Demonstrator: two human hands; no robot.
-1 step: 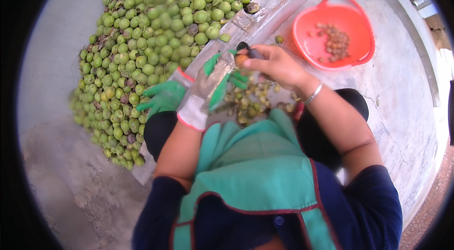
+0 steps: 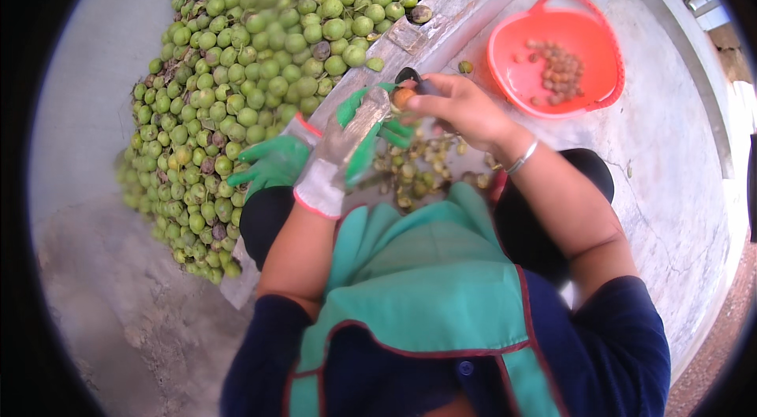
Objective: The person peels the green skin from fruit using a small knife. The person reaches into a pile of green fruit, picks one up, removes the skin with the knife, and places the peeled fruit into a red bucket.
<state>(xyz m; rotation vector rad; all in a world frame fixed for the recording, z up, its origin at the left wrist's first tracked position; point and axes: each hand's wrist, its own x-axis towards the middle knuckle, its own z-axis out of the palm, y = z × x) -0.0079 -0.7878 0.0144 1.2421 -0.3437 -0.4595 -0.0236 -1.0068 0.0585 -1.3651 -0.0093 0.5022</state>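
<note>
My left hand (image 2: 359,129) wears a worn green and pale grey glove. Its fingers close round a walnut (image 2: 403,96), whose brown shell shows between my two hands. My bare right hand (image 2: 457,106), with a silver bangle at the wrist, grips a small tool with a dark handle (image 2: 427,87), possibly a knife. A black rounded part (image 2: 407,76) shows just beyond the nut; the blade, if any, is hidden. The right thumb lies against the nut. Below both hands, cut green husk pieces (image 2: 422,169) litter the ground.
A large heap of green-husked walnuts (image 2: 236,102) fills the left and far side, bordered by a wooden board (image 2: 386,42). At the right stands a red basket (image 2: 505,62) with shelled brown nuts. An unworn green glove (image 2: 276,161) rests by my left knee.
My left hand has shifted very slightly left. Both hands keep their hold on the walnut and the tool.
</note>
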